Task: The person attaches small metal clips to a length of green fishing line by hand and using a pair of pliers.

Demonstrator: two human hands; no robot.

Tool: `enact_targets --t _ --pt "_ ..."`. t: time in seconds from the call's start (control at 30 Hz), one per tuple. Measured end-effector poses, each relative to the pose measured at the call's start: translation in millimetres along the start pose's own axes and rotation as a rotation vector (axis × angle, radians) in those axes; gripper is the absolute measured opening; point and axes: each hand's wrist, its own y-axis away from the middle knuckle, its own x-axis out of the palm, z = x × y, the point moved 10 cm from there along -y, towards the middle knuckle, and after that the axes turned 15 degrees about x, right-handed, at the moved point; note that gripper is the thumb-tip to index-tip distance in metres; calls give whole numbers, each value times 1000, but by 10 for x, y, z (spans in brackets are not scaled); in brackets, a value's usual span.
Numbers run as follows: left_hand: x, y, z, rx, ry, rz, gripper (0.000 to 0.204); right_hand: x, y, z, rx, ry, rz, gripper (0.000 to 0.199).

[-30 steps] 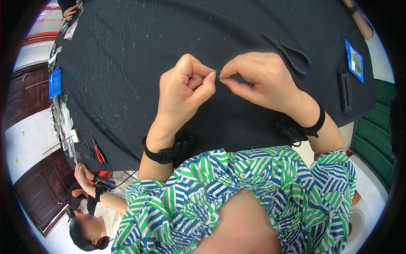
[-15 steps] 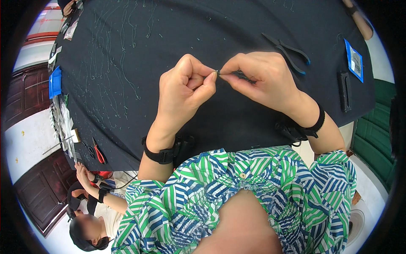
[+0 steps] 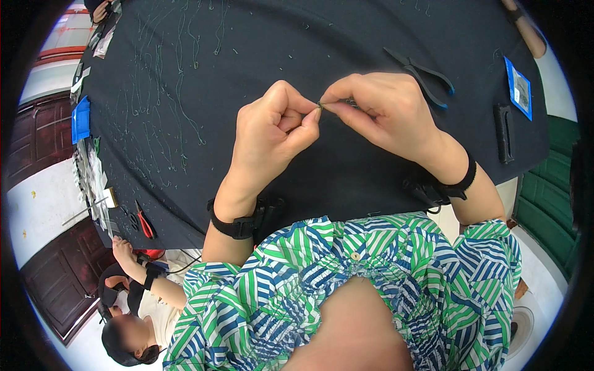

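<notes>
Spreading across most of the view, a black tablecloth (image 3: 346,179) lies beneath everything at work, with the wearer's green, blue and white patterned blouse (image 3: 297,272) at its near edge. Beyond its lower left corner sits a co-worker in a cream top (image 3: 162,309). Over the cloth, the right hand (image 3: 393,108) and left hand (image 3: 272,130) meet fingertip to fingertip, each with thumb and forefinger pinched close. Black wristbands (image 3: 236,229) circle both wrists. Just beyond the right hand lie dark long-nosed pliers (image 3: 409,64), their handles spread; farther right are a black oblong case (image 3: 504,133) and a blue packet (image 3: 518,88). Red-handled pliers (image 3: 144,224) rest near the left edge. Fine dark-green threads (image 3: 180,74) trail over the cloth's left part. Smallest is the dark strand (image 3: 320,106) gripped between both hands' fingertips, its exact form too tiny to tell.
</notes>
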Motion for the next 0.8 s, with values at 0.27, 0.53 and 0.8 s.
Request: enact_targets --t 0.27,0.53,0.8 --pt "15 -22 -36 30 -36 35 14 32 -14 -51 43 -22 45 10" --pt "22 -14 -21 29 -23 41 14 81 -29 -158 159 -130 127 12" --pt "-33 5 31 -27 48 -21 12 26 -47 -206 203 -79 228 11"
